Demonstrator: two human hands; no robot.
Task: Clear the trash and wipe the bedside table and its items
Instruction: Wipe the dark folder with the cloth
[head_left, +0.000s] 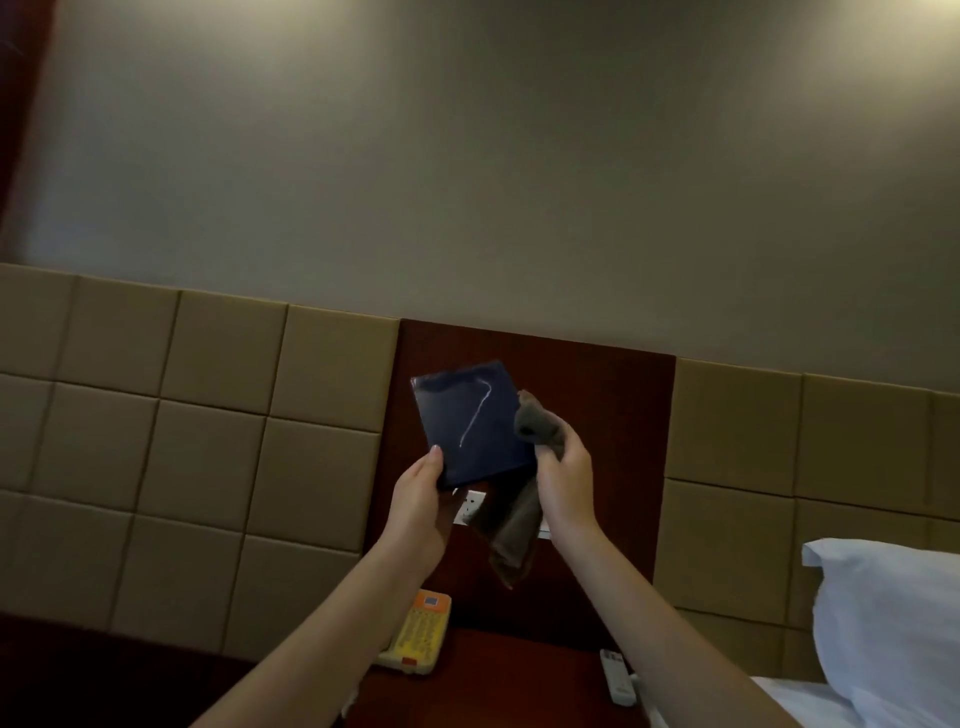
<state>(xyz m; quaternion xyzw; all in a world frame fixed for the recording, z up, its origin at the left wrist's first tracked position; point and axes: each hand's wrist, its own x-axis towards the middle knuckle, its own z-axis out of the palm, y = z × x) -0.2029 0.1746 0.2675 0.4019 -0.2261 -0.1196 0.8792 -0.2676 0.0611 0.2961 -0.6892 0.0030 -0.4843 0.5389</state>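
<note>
Two hands busy, both raised in front of the dark wood panel above the bedside surface.

Left hand pinches the dark blue square pad at its lower left corner, thumb on the face and fingers behind. Right hand is bunched round a brown cloth. The top wad touches the pad's right edge. The rest hangs below the hand, in front of the wall socket.

Pad: tilted, face toward me, well above the surface. I read it as thin, stiff and light, since it stays flat from one corner pinch with no sag. The face is glossy with a pale streak across it; can't tell if that's a smear or a reflection. Glossy probably means slippery, so a corner pinch looks weak against wiping pressure. I'd move the left hand to an edge grip, fingers spread behind as backing, and wipe toward the supported side. Can't tell the material or how fragile it is.

Cloth: soft and limp, drapes freely. Best wadded in the palm, as the loose tail could drag on things below.

On the surface: yellow phone at left, white remote near the right edge. Both look light and would likely slide under a wipe, so I'd lift or pin each one. White pillow on the bed at right. I see no trash from here, and much of the surface is out of frame.
</note>
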